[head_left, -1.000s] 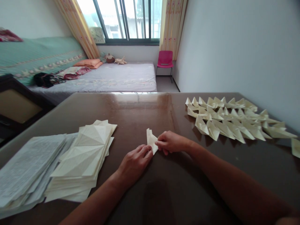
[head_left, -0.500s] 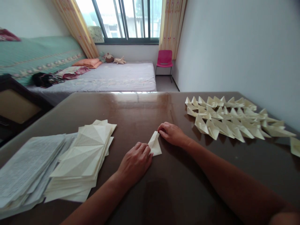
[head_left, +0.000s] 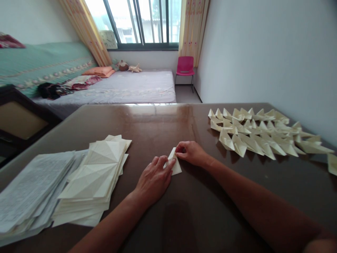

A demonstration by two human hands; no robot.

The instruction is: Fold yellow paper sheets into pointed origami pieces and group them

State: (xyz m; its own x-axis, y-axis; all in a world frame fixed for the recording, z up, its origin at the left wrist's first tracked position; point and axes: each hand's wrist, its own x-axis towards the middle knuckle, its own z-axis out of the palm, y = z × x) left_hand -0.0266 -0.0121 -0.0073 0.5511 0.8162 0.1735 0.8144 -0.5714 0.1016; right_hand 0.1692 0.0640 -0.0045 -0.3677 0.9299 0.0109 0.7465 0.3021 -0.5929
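A small cream folded paper piece (head_left: 176,167) lies flat on the dark brown table (head_left: 168,218), near its middle. My left hand (head_left: 155,178) rests on the piece's left side, fingers stretched out and pressing it down. My right hand (head_left: 191,153) has its fingers curled together, pinching the piece's upper tip.
A stack of creased cream sheets (head_left: 94,175) lies to the left, beside a pile of printed paper (head_left: 28,189). Several finished folded paper shapes (head_left: 263,137) are spread at the right, near the wall. Beyond the table are a bed (head_left: 126,86) and a pink chair (head_left: 185,68).
The paper piece stood up between my fingers a second ago; it now lies flat. My left fingers have slid forward onto it, and my right hand has shifted to its upper tip.
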